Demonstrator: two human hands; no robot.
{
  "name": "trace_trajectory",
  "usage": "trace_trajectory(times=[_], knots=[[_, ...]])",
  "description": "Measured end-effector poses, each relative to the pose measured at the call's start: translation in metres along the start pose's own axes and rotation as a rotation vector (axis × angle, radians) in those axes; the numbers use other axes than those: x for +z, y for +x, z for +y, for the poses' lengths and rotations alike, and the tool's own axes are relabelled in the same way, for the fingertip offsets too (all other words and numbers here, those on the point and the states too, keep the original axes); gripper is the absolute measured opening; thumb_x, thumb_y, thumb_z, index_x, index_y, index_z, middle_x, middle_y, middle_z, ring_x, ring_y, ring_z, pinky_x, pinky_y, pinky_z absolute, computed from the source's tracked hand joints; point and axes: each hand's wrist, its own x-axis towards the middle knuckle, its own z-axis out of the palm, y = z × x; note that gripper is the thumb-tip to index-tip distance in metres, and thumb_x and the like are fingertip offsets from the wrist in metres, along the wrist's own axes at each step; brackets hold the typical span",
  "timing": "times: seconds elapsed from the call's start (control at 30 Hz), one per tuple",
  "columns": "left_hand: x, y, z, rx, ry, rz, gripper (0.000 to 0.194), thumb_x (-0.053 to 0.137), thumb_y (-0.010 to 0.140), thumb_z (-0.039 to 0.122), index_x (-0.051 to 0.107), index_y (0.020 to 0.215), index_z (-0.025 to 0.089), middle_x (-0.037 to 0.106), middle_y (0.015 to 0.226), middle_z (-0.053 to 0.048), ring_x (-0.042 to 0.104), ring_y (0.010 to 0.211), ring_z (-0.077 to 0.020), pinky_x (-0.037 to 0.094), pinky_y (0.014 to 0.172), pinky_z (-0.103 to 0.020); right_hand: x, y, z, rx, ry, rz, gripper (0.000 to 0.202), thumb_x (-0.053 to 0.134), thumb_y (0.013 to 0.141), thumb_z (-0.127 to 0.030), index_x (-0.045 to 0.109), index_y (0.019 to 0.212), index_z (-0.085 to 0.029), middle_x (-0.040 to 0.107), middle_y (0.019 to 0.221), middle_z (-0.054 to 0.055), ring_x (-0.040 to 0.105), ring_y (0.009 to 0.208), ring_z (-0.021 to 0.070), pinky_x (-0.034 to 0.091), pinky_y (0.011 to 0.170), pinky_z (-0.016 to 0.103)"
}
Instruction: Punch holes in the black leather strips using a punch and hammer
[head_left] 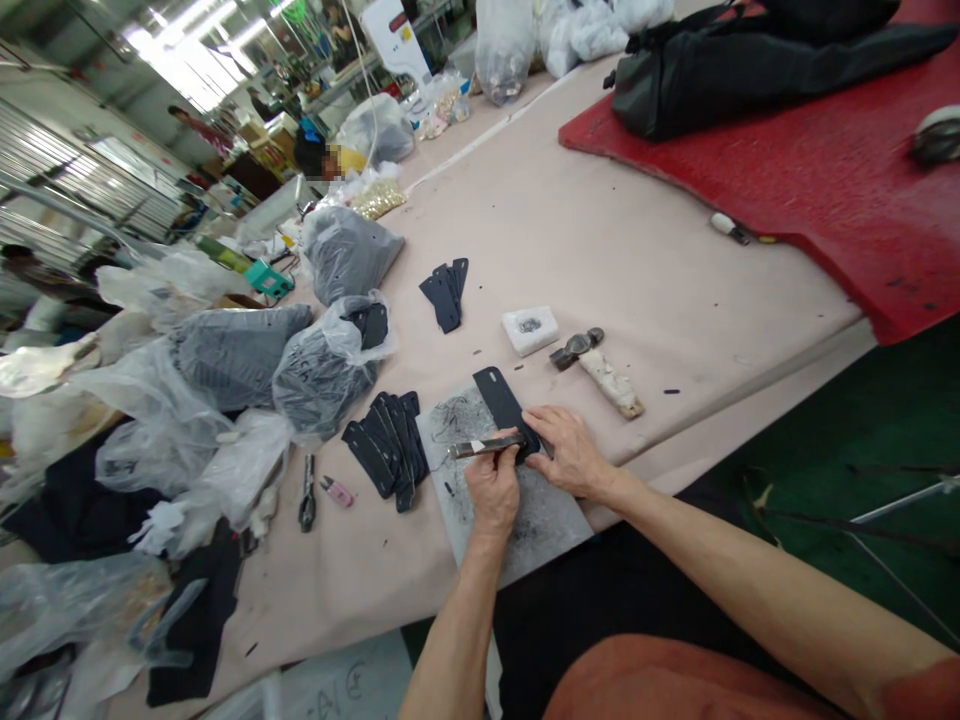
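A red sheet [825, 190] covers the right end of the table [660, 220], with a black bag [720, 90] lying on it. A small white-and-dark item [729, 229] sits just beside the sheet's edge. Clear plastic bags [154, 410] heap along the left edge, near a teal box [268, 280]. Pink snips [337, 491] lie toward the near-left corner. Beyond the far edge stands a white machine [395, 38]; a green floor [862, 430] shows past the near edge.
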Motion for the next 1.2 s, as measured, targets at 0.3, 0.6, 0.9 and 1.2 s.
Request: trace_trajectory(times=[0.3,0.6,0.9,1.2], knots=[[0.002,-0.002,0.000,0.115,0.119,0.008,0.017,0.058,0.090,0.025,0.072,0.097,0.019,0.076,0.099,-0.007,0.071,0.095,-0.0212,0.056,0.091,-0.038,-0.003,-0.001,-0.002,0.009,-0.003,-0.015,0.060,0.067,0.076,-0.027,0.055,0.134,-0.012,0.057,0.137,0.016,0.048,0.126,0.0293,0.038,0.106,0.047],[0.012,0.006,0.004,0.192,0.237,-0.047,0.016,0.054,0.087,0.017,0.068,0.096,0.018,0.075,0.094,-0.006,0.071,0.087,-0.0185,0.056,0.081,-0.031,-0.004,-0.001,-0.003,0.007,0.018,-0.024,0.059,0.064,0.076,-0.023,0.054,0.134,-0.015,0.056,0.137,0.015,0.047,0.126,0.0301,0.039,0.104,0.048],[0.008,0.011,0.005,0.216,0.244,-0.112,0.016,0.053,0.086,0.015,0.064,0.096,0.020,0.073,0.093,-0.006,0.069,0.087,-0.0186,0.056,0.081,-0.031,-0.007,-0.001,-0.004,0.026,0.014,-0.042,0.057,0.062,0.078,-0.024,0.055,0.134,-0.016,0.057,0.135,0.014,0.048,0.126,0.0293,0.039,0.105,0.048],[0.009,0.011,0.004,0.226,0.221,-0.099,0.016,0.051,0.086,0.015,0.064,0.095,0.019,0.072,0.093,-0.006,0.069,0.088,-0.0181,0.055,0.083,-0.031,-0.025,-0.006,0.000,-0.029,0.055,0.055,0.048,0.062,0.081,-0.027,0.059,0.128,-0.016,0.058,0.133,0.016,0.052,0.122,0.0295,0.043,0.103,0.048]])
